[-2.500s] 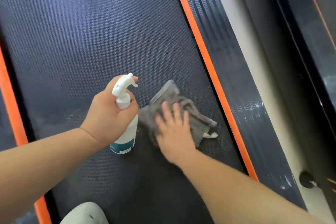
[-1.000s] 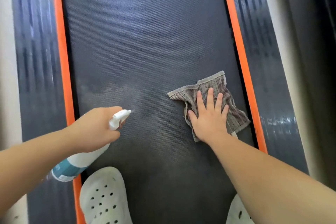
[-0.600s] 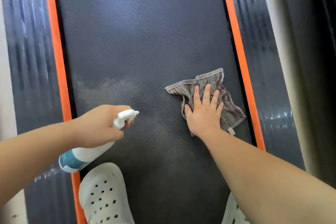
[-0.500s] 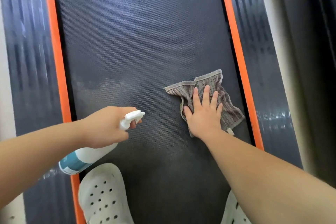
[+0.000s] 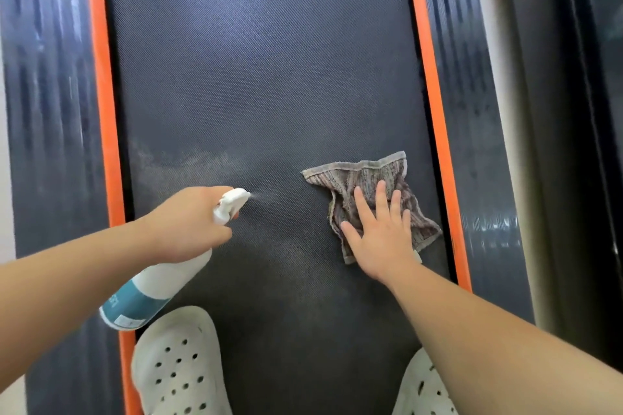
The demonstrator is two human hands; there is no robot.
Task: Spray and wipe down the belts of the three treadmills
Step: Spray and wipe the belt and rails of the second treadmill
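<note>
Grey cloth [image 5: 371,175] under right hand [image 5: 381,239] — bottle [image 5: 161,283] spraying.

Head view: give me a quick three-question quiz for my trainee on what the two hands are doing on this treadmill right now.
1. True or false: the right hand lies flat, with straight fingers, on the cloth on the belt.
2. Pick one. The left hand: A grips the spray bottle; B lies flat on the belt; C hangs idle.
3. Fill in: the cloth lies nearer the belt's ___ edge.

Key: 1 true. 2 A. 3 right.
</note>
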